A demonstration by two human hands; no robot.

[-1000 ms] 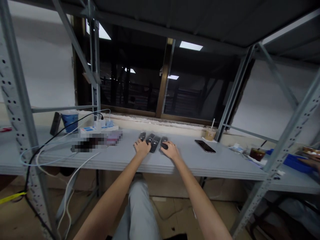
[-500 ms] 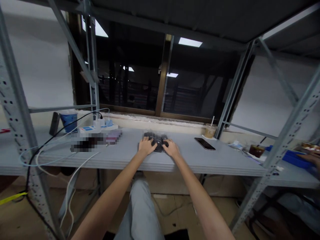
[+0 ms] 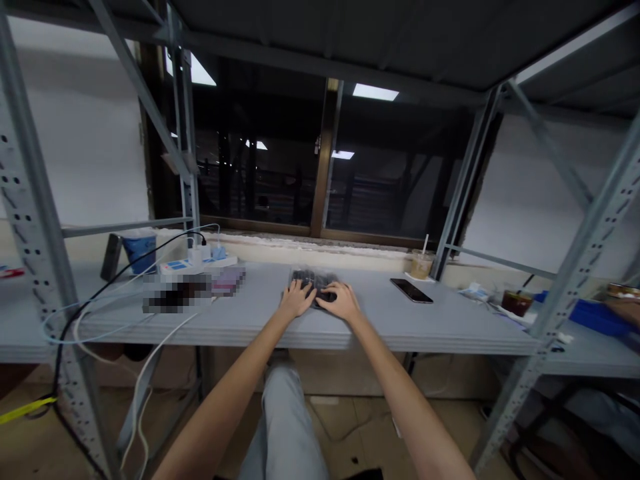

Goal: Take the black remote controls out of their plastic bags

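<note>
A dark, lumpy item in clear plastic (image 3: pixel 313 279) lies on the grey shelf top in the middle of the view; its exact kind is not clear. On its left front part my left hand (image 3: pixel 297 300) rests palm down, fingers spread and reaching over it. My right hand (image 3: pixel 341 301) curls over its right front side, with the thumb pointing inward and the dark item between thumb and fingers. Both hands cover its near edge.
A phone (image 3: pixel 411 291) lies to the right, near an iced drink cup (image 3: pixel 421 265). Leftward are a power strip (image 3: pixel 199 264), cables, a blue cup (image 3: pixel 140 251) and a pixelated patch. Metal uprights (image 3: pixel 543 333) flank the shelf. Another person's hand (image 3: pixel 625 308) shows at far right.
My right hand has turned inward over the plastic-wrapped item, and my left fingers have flattened a little. The whole view has shifted slightly, with the shelf now lower in the picture.
</note>
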